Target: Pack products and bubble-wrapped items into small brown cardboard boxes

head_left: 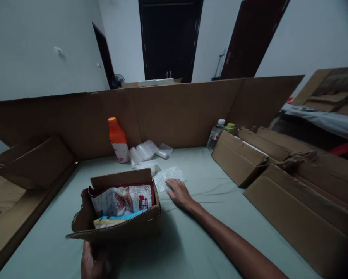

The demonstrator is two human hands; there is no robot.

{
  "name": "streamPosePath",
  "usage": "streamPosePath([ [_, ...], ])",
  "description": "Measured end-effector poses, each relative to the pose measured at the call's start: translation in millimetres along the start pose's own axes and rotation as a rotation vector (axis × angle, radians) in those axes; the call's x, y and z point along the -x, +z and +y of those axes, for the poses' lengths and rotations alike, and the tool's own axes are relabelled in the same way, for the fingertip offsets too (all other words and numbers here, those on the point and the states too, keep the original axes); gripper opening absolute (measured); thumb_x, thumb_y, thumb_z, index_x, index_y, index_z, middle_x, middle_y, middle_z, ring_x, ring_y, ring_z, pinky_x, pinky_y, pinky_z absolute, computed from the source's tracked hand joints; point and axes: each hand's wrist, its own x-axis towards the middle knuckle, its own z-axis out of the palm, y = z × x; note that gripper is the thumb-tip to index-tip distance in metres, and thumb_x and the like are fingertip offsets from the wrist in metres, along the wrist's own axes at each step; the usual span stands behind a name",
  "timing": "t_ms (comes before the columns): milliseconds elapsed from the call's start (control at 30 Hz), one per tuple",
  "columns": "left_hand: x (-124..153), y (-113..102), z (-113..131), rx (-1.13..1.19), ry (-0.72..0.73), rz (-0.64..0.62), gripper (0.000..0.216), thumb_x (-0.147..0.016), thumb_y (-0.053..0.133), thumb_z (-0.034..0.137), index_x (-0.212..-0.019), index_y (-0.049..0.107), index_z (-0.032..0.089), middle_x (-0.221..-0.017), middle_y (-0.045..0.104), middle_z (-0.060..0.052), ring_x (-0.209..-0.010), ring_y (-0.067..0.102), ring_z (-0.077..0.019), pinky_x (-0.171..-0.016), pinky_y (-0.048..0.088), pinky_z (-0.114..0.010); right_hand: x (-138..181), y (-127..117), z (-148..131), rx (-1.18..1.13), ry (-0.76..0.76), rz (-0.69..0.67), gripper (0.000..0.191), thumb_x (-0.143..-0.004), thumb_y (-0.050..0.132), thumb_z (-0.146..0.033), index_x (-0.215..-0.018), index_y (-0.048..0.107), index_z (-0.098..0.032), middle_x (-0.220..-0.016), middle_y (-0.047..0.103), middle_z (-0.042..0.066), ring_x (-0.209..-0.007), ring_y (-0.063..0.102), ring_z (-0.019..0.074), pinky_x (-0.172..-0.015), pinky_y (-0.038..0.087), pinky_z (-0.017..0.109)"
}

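An open cardboard box [127, 231] is tilted above the table at centre left. Inside it are a red-and-white printed food packet [124, 199] and a light-blue and yellow packet [120, 220]. My left hand [93, 261] grips the box at its lower front; the box hides most of those fingers. To the right, my right hand [178, 192] reaches across the table, its fingertips touching a flat piece of bubble wrap [166, 177]. Its thumb and fingers are apart. Behind lie several rolled pieces of clear bubble wrap [144, 150].
An orange-capped bottle [118, 141] stands by the cardboard wall [185, 112] at the back. A clear water bottle [216, 135] and a green-capped bottle [230, 126] are at back right. Several cardboard boxes [298, 209] line the right side. A cardboard flap [43, 162] leans at left.
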Motion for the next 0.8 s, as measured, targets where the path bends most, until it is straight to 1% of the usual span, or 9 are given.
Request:
streamPosePath([
  [133, 0, 2, 5, 0.012, 0.021, -0.009, 0.065, -0.073, 0.061, 0.068, -0.120, 0.058, 0.023, -0.106, 0.068, -0.009, -0.112, 0.060, -0.0379, -0.096, 0.048, -0.051, -21, 5, 10, 0.222, -0.050, -0.006, 0.017, -0.094, 0.056, -0.017, -0.105, 0.069, -0.017, -0.119, 0.067, 0.014, -0.114, 0.053, 0.0274, -0.099, 0.036, 0.042],
  [233, 0, 3, 7, 0.010, 0.017, -0.014, 0.069, -0.072, 0.061, 0.071, -0.121, 0.057, 0.022, -0.108, 0.068, -0.010, -0.111, 0.061, -0.0372, -0.096, 0.048, -0.050, -25, 2, 5, 0.349, -0.082, -0.018, 0.018, -0.098, 0.052, -0.019, -0.098, 0.070, -0.016, -0.110, 0.068, 0.014, -0.106, 0.055, 0.0268, -0.093, 0.034, 0.039],
  [300, -1, 2, 6, 0.037, 0.022, -0.021, 0.071, -0.071, 0.064, 0.070, -0.122, 0.057, 0.021, -0.110, 0.069, -0.011, -0.110, 0.062, -0.0373, -0.096, 0.049, -0.051, -20, -4, 0, 0.418, -0.095, -0.035, 0.019, -0.097, 0.052, -0.017, -0.093, 0.070, -0.015, -0.103, 0.070, 0.014, -0.100, 0.058, 0.0258, -0.090, 0.033, 0.038],
  [400, -4, 1, 2, 0.108, 0.032, -0.066, 0.073, -0.067, 0.071, 0.067, -0.124, 0.056, 0.021, -0.111, 0.070, -0.010, -0.110, 0.063, -0.0361, -0.093, 0.052, -0.047, 2, -19, -7, 0.499, -0.102, -0.065, 0.020, -0.094, 0.051, -0.012, -0.086, 0.069, -0.015, -0.090, 0.071, 0.013, -0.088, 0.061, 0.0237, -0.084, 0.032, 0.036],
  [533, -8, 0, 2, 0.160, 0.056, -0.105, 0.072, -0.065, 0.074, 0.062, -0.121, 0.056, 0.020, -0.110, 0.070, -0.011, -0.107, 0.065, -0.0339, -0.089, 0.053, -0.044, 49, -41, -16, 0.548, -0.097, -0.111, 0.019, -0.092, 0.053, -0.012, -0.083, 0.068, -0.016, -0.082, 0.072, 0.009, -0.079, 0.065, 0.0208, -0.077, 0.033, 0.033],
  [600, -8, 0, 6, 0.165, 0.047, -0.102, 0.071, -0.063, 0.075, 0.059, -0.118, 0.056, 0.019, -0.109, 0.070, -0.011, -0.105, 0.065, -0.0338, -0.088, 0.054, -0.044, 72, -48, -23, 0.531, -0.099, -0.126, 0.014, -0.093, 0.056, -0.017, -0.087, 0.069, -0.018, -0.086, 0.074, 0.006, -0.080, 0.066, 0.0205, -0.076, 0.035, 0.032],
  [667, -7, 0, 12, 0.171, 0.034, -0.099, 0.070, -0.060, 0.076, 0.057, -0.116, 0.056, 0.019, -0.108, 0.070, -0.011, -0.103, 0.065, -0.0335, -0.087, 0.054, -0.044, 90, -50, -35, 0.471, -0.103, -0.090, 0.013, -0.093, 0.058, -0.023, -0.097, 0.069, -0.019, -0.096, 0.074, 0.007, -0.087, 0.067, 0.0230, -0.079, 0.039, 0.034],
  [733, -6, 0, 18, 0.170, 0.043, -0.103, 0.068, -0.060, 0.077, 0.054, -0.114, 0.056, 0.020, -0.105, 0.069, -0.010, -0.102, 0.065, -0.0328, -0.088, 0.053, -0.044, 103, -45, -51, 0.366, -0.111, -0.022, 0.018, -0.092, 0.057, -0.024, -0.106, 0.068, -0.020, -0.108, 0.073, 0.011, -0.098, 0.066, 0.0269, -0.085, 0.042, 0.039],
  [800, -4, -1, 22, 0.161, 0.063, -0.102, 0.065, -0.060, 0.077, 0.051, -0.113, 0.056, 0.020, -0.104, 0.068, -0.009, -0.104, 0.064, -0.0325, -0.091, 0.052, -0.045, 112, -33, -70, 0.217, -0.139, -0.009, 0.029, -0.088, 0.057, -0.020, -0.117, 0.064, -0.019, -0.117, 0.070, 0.014, -0.106, 0.064, 0.0289, -0.091, 0.044, 0.042],
])
